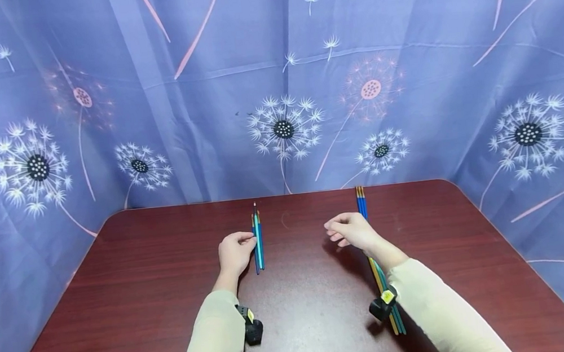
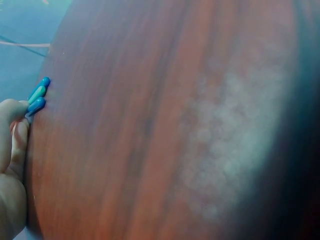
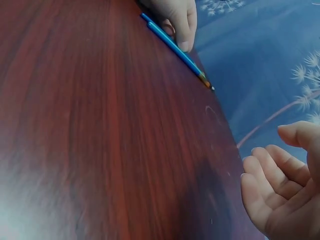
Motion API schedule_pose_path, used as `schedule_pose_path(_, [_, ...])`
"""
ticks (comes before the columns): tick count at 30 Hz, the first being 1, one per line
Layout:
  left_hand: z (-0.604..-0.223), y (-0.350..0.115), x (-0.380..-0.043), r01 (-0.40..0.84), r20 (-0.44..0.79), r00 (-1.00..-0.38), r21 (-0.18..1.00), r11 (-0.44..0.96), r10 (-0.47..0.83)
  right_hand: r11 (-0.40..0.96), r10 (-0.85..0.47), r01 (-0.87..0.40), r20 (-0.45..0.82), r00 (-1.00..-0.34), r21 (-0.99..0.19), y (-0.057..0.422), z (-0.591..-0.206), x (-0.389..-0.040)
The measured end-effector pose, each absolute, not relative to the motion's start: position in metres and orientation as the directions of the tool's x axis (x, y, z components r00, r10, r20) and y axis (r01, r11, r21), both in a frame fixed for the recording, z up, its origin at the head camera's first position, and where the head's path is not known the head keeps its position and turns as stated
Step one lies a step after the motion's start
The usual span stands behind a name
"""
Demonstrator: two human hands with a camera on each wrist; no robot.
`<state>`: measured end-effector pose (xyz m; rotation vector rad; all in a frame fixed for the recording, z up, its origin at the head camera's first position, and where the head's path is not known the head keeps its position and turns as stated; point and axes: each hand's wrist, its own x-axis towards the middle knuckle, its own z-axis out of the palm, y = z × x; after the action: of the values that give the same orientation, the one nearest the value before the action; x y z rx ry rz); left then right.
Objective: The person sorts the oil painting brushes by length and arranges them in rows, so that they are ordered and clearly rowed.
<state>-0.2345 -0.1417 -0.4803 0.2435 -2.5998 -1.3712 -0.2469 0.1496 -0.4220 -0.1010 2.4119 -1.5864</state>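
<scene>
Several slim paintbrushes with blue and turquoise handles lie together left of the table's middle, bristle ends toward the back. At their left side is my left hand, whose thumb and fingertips pinch the leftmost handle. In the left wrist view, the rounded handle ends show just beyond that hand. My right hand hovers over a second group of paintbrushes, its fingers loosely bent and nothing in them. In the right wrist view its palm is bare. The forearm hides part of this second group.
Blue, green and yellow handles stretch toward the front under my right wrist. A dark red wood-grain table bears everything. Behind its back edge hangs a blue curtain with dandelion prints.
</scene>
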Motion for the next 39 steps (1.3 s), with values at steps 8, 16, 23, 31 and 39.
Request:
schedule_pose_path(8, [-0.479,-0.143,-0.234,-0.052,0.095,-0.969,0.822,0.567,-0.228,0.364,-0.194,0.075,-0.154,-0.969,-0.928,0.122,-0.422,-0.256])
schedule_pose_path(16, [-0.476,-0.144,-0.234,-0.048,0.102,-0.968,0.821,0.569,-0.229,0.322,-0.176,0.085,-0.148,-0.973,-0.943,0.096,-0.423,-0.262])
schedule_pose_path(23, [-0.476,-0.142,-0.234,-0.056,0.098,-0.967,0.82,0.57,-0.235,0.285,-0.126,0.091,-0.131,-0.983,-0.954,0.077,-0.433,-0.267])
schedule_pose_path(31, [-0.475,-0.142,-0.234,-0.057,0.095,-0.968,0.821,0.568,-0.233,0.239,-0.093,0.083,-0.108,-0.99,-0.967,0.054,-0.436,-0.27])
schedule_pose_path(39, [-0.475,-0.142,-0.234,-0.059,0.091,-0.968,0.822,0.566,-0.234,0.236,-0.068,0.072,-0.09,-0.994,-0.969,0.036,-0.438,-0.272])
